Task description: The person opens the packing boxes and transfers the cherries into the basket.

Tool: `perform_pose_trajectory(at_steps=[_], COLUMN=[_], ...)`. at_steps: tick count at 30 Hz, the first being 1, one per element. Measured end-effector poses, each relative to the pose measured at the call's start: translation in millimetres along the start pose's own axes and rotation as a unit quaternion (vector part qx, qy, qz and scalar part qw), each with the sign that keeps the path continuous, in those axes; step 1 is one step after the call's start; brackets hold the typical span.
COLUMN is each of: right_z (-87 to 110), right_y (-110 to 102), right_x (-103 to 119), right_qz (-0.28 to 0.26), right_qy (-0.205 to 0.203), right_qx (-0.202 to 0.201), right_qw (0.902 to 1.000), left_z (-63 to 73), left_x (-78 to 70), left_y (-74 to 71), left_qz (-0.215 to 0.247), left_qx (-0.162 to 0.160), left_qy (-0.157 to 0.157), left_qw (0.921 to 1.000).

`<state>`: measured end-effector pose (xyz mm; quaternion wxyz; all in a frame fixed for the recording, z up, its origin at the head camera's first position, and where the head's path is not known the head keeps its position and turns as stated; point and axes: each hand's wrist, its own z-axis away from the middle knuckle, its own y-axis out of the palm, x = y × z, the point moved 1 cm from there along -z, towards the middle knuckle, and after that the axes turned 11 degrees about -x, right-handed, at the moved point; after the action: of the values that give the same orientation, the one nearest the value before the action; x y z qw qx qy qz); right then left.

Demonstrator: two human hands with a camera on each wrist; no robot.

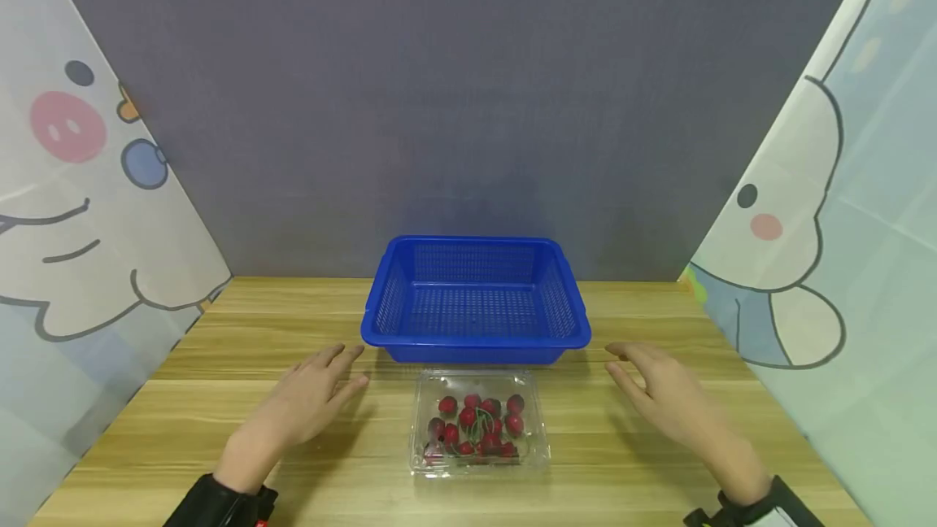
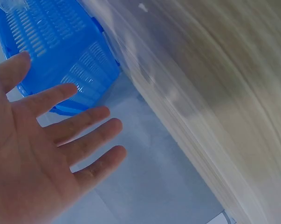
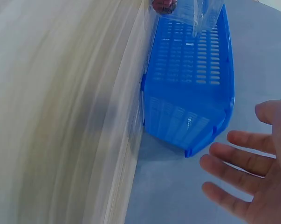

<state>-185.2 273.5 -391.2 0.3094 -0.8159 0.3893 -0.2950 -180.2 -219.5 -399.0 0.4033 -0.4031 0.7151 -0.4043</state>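
A clear plastic box [image 1: 479, 466] with several red cherries [image 1: 467, 417] and some green stems lies on the wooden table. Right behind it stands a blue plastic basket [image 1: 476, 352] with slotted walls, nothing inside it. My left hand [image 1: 300, 401], fingers spread and holding nothing, hovers to the left of the box, its fingertips near the basket's front left corner. On the other side my right hand [image 1: 666, 389] is held out with loosely extended fingers, also holding nothing, nearest the basket's right corner. Both wrist views show bare palms beside the blue basket [image 2: 91, 74].
The wooden table [image 1: 293, 320] ends at a grey back panel [image 1: 468, 104]. Cartoon-printed panels flank it, one at left [image 1: 95, 210] and one at right [image 1: 878, 267]. Dark bands circle both wrists.
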Motion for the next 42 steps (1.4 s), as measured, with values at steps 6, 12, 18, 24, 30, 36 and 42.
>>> perform_pose_trajectory(at_steps=[6, 12, 18, 24, 30, 36, 42], right_z=[-2.2, -5.6, -7.3, -8.3, -8.5, -5.2, 0.7], right_y=[4.4, 8.5, 12.0, 15.3, 24.3, 36.7, 46.5], right_x=[10.0, 22.8, 38.4, 56.1, 80.6, 95.9, 103.8], right_qz=[-0.018, -0.044, -0.08, -0.097, -0.077, -0.086, -0.071], right_qy=[-0.043, -0.091, -0.156, -0.186, -0.184, -0.21, -0.229], right_qx=[-0.037, -0.047, -0.059, -0.044, 0.019, 0.057, 0.079], right_qw=[0.9983, 0.9938, 0.9827, 0.9768, 0.9797, 0.9722, 0.9676], left_z=[-0.4, -0.2, -0.4, -2.9, -5.3, -7.6, -7.0], left_x=[-2.3, -7.0, -15.6, -26.3, -33.4, -41.2, -48.4], left_y=[1.2, 2.8, 2.7, 3.5, 11.4, 16.1, 17.2], left_qz=[0.006, 0.007, 0.022, 0.053, 0.101, 0.146, 0.151], left_qx=[0.004, 0.004, 0.027, 0.04, 0.016, 0.003, 0.032], left_qy=[0.003, 0.021, 0.025, 0.054, 0.105, 0.159, 0.142], left_qw=[1.0, 0.9997, 0.9991, 0.9963, 0.9893, 0.9764, 0.9779])
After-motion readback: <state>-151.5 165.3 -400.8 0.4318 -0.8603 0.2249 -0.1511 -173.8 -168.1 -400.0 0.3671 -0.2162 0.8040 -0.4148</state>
